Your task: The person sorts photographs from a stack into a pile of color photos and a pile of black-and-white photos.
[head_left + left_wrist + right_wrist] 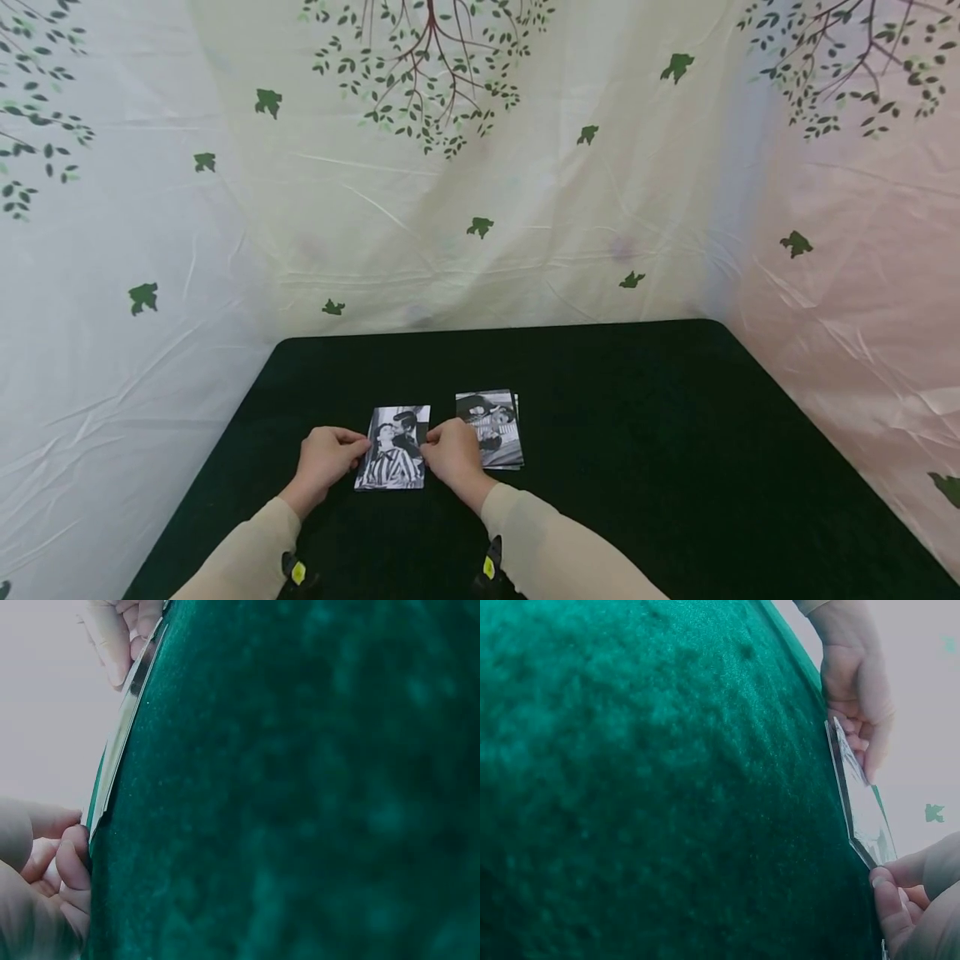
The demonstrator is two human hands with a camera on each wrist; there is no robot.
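A black-and-white photo print (392, 448), showing people and striped clothing, lies on top of a small pile in front of me. My left hand (327, 462) pinches its left edge between thumb and fingers. At the opposite edge, my right hand (454, 457) pinches it the same way. Seen edge-on in the left wrist view, the prints (124, 727) form a thin layered pile close over the cloth. The right wrist view shows their glossy face (864, 806) between both hands. Another pile of photo prints (495, 421) lies just right, partly hidden behind my right hand.
Dark green velvety cloth (637, 450) covers the table. A pale curtain (525, 275) with printed branches and green leaf shapes hangs around its back and sides. Dark straps with yellow marks (297, 572) sit at both sleeves.
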